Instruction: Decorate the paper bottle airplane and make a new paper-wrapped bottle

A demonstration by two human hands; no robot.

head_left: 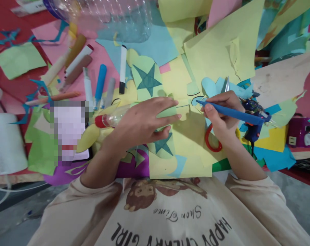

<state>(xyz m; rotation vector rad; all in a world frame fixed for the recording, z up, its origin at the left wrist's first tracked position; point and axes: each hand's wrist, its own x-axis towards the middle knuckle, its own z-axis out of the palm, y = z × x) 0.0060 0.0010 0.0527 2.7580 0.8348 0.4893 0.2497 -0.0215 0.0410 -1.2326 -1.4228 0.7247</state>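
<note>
My right hand [223, 118] grips a slim blue marker [239, 115], its tip touching or just above a small light blue shape with a dark outline [196, 100]. My left hand [147, 118] lies palm down with its fingers stretched out over yellow paper [185, 136] and green pieces. A dark teal star [147, 80] on a pale green cutout lies above that hand; a second teal star [164, 145] is partly covered by it. Under the left wrist is a small clear bottle with a red cap [100, 121]. Red-handled scissors [213, 145] lie beside my right wrist.
Several markers, among them a thick blue one [100, 82], lie at the left near a blurred phone [70, 130]. A large clear plastic bottle [114, 18] lies at the back. At the right are a dark blue glue gun [255, 131] and a purple box [302, 131].
</note>
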